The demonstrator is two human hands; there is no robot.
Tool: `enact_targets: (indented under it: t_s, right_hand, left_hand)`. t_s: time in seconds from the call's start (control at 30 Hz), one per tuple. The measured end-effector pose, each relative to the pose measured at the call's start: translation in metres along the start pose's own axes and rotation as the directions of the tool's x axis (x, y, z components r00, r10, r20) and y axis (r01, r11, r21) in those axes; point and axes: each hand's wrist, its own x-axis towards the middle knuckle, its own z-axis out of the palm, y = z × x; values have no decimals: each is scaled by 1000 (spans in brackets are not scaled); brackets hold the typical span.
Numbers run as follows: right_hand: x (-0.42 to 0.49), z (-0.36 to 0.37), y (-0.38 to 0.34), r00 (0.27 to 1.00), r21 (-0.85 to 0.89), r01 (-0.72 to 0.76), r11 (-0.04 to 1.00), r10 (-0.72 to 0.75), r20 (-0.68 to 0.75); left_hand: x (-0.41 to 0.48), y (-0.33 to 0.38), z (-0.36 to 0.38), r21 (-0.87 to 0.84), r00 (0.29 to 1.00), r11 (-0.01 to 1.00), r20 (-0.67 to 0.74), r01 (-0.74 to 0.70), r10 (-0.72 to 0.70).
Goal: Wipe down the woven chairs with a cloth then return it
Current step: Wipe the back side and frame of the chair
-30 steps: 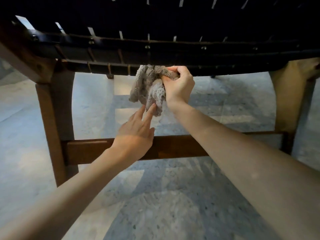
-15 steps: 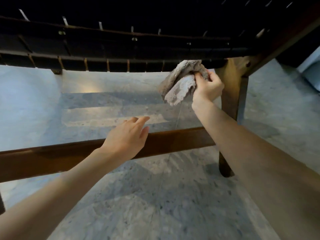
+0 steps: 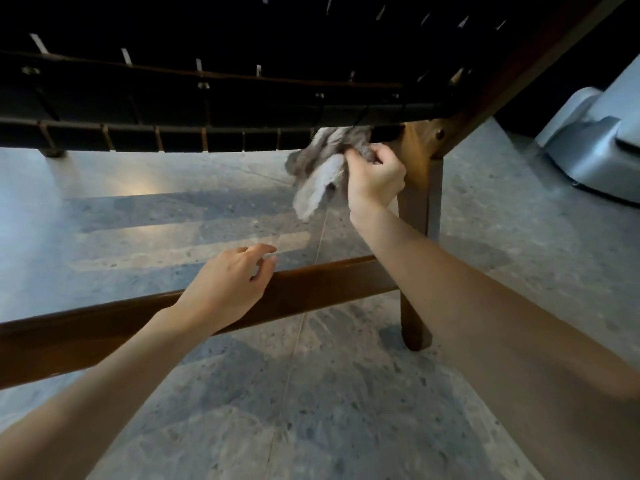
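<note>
The grey cloth (image 3: 320, 169) is bunched against the woven chair (image 3: 214, 109) seat's front edge, just beside its wooden leg (image 3: 417, 188) — gripped tight in the right hand (image 3: 375, 176). The left hand (image 3: 230, 285) hovers loose-fingered, holding nothing, over the chair's lower crossbar (image 3: 322, 282) — stone floor (image 3: 311, 410) below.

Near-black chair underside (image 3: 207, 29); floor (image 3: 145, 194) glare; edges perhaps warped

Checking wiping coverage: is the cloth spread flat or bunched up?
Bunched up: the cloth is crumpled in the right hand, loose folds hanging down.
</note>
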Motion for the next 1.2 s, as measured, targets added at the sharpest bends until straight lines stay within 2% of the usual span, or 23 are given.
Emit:
enact_targets:
  t_s: [0.1, 0.13, 0.17, 0.2, 0.27, 0.3, 0.33, 0.37, 0.47, 0.5, 0.57, 0.63, 0.7, 0.73, 0.8, 0.93, 1.03, 1.1, 1.2]
  right_hand:
    - [-10, -13, 7, 977, -50, 190, 981, -183, 110]
    - [-10, -23, 10, 947, -101, 315, 944, -305, 103]
    - [-6, -35, 12, 883, -163, 469, 868, -460, 95]
    - [-1, -49, 15, 780, -222, 623, 750, -616, 110]
    - [16, -75, 21, 517, -292, 844, 450, -828, 217]
    - [26, -86, 24, 401, -326, 896, 302, -865, 301]
    - [34, -96, 27, 324, -370, 912, 175, -861, 392]
    - [40, -104, 32, 288, -426, 902, 69, -831, 476]
    - [48, -118, 50, 250, -522, 827, -208, -697, 673]
    - [48, -120, 55, 263, -520, 811, -269, -627, 734]
    - [47, -119, 59, 346, -535, 774, -340, -480, 806]
    - [44, -113, 56, 397, -538, 715, -447, -374, 838]
    - [47, -106, 55, 390, -489, 661, -569, -296, 872]
    - [49, -102, 52, 371, -470, 649, -598, -290, 882]
    - [55, -91, 43, 349, -483, 637, -601, -333, 876]
    - [57, -73, 41, 358, -565, 597, -570, -441, 823]
    - [53, -70, 49, 374, -575, 572, -585, -437, 818]
    - [50, -72, 50, 376, -577, 606, -548, -442, 815]
    - [46, -77, 56, 333, -535, 625, -568, -425, 842]
  left_hand:
    - [-1, -1, 0, 15, 1000, 1000, -26, -16, 16]
    - [-1, -2, 0, 8, 999, 1000, -28, -18, 18]
    - [-1, -4, 0, -2, 999, 1000, -25, -20, 20]
    - [-1, -5, 0, -12, 999, 1000, -25, -24, 23]
    - [0, -5, -1, -21, 999, 999, -30, -27, 27]
    - [0, -5, -1, -15, 999, 1000, -34, -25, 24]
    - [0, -5, -1, 0, 999, 1000, -35, -23, 23]
    - [1, -5, 0, 18, 999, 1000, -36, -26, 26]
    - [1, -7, 1, 41, 998, 998, -39, -46, 48]
    - [1, -7, 1, 34, 998, 998, -41, -49, 50]
    - [2, -9, 2, 29, 998, 998, -44, -48, 50]
    - [3, -9, 2, 43, 998, 998, -45, -50, 52]
    - [3, -9, 2, 48, 997, 998, -52, -50, 52]
    - [3, -9, 2, 53, 997, 997, -58, -50, 53]
    - [3, -9, 3, 62, 996, 997, -71, -50, 54]
    - [3, -8, 3, 46, 995, 998, -91, -46, 50]
    - [3, -9, 2, 37, 995, 998, -85, -48, 51]
    - [3, -10, 2, 31, 995, 998, -83, -48, 50]
    - [1, -11, 2, 35, 995, 998, -87, -43, 46]
